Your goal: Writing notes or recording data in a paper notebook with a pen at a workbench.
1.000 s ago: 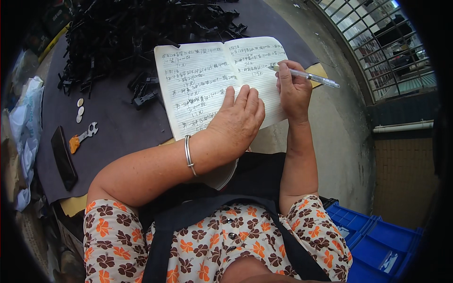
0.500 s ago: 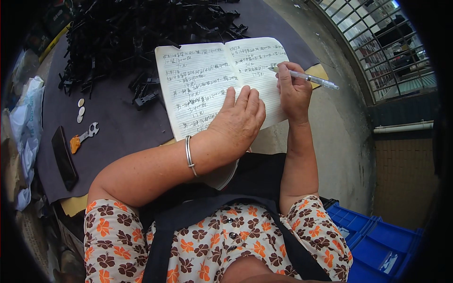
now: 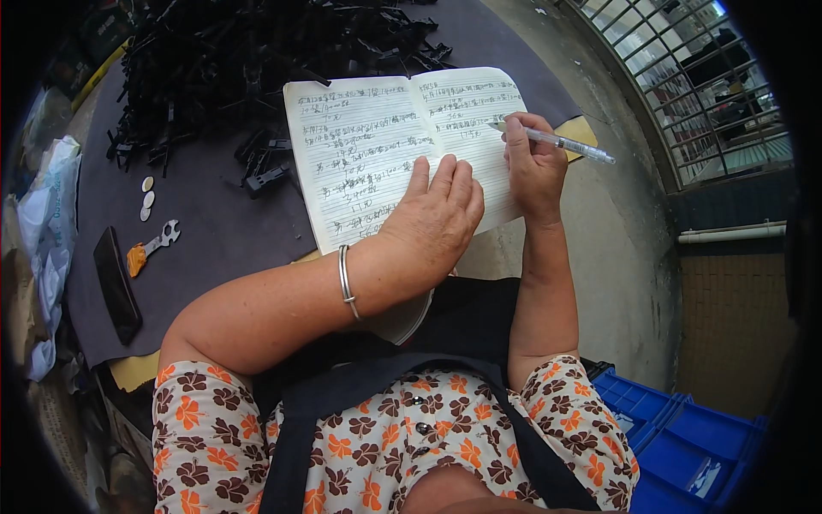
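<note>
A lined notebook [image 3: 342,128] lies spread open at the near edge of the table, with handwriting on both pages. Across its lower middle rests my left hand [image 3: 432,214], palm down with the fingers stretched out; a silver bangle circles that wrist. My right hand [image 3: 535,167] pinches a clear pen [image 3: 565,144] between thumb and fingers. The pen's tip points left, at the written lines on the upper part of the right page. Whether the tip touches the paper, I cannot tell.
A heap of black plastic parts [image 3: 257,60] covers the table's far side. At the left lie a dark phone [image 3: 116,287], an orange-handled wrench [image 3: 154,248] and several pale discs [image 3: 146,200]. Blue crates [image 3: 693,445] stand at lower right; a barred window [image 3: 676,86] is upper right.
Almost nothing differs. The notebook has shifted very slightly to the right under my hands, and both hands keep the same pose.
</note>
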Demonstrator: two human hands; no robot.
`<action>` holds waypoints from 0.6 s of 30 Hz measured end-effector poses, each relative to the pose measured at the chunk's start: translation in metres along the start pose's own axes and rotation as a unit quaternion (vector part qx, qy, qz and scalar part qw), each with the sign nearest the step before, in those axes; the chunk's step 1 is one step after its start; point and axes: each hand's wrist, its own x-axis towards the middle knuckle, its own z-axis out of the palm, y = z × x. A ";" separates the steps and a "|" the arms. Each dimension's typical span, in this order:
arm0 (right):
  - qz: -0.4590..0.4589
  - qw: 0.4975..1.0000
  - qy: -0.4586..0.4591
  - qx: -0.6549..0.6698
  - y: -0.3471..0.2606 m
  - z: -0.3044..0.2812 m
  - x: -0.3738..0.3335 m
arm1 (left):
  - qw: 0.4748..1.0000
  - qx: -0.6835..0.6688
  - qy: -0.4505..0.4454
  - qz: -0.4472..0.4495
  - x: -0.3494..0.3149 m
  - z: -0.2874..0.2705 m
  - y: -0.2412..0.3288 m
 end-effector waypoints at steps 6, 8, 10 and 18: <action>-0.005 1.000 0.000 -0.008 0.002 -0.001 0.000 | 1.000 -0.008 0.004 0.000 0.000 0.000 0.000; -0.008 1.000 -0.003 -0.009 0.000 -0.001 -0.001 | 1.000 -0.010 -0.008 0.003 0.000 -0.001 0.000; -0.009 1.000 -0.003 -0.005 0.000 0.000 -0.001 | 1.000 -0.011 -0.007 0.001 0.000 -0.001 0.000; -0.009 1.000 -0.001 -0.011 0.000 0.000 0.000 | 1.000 -0.009 0.000 -0.002 0.000 0.000 0.000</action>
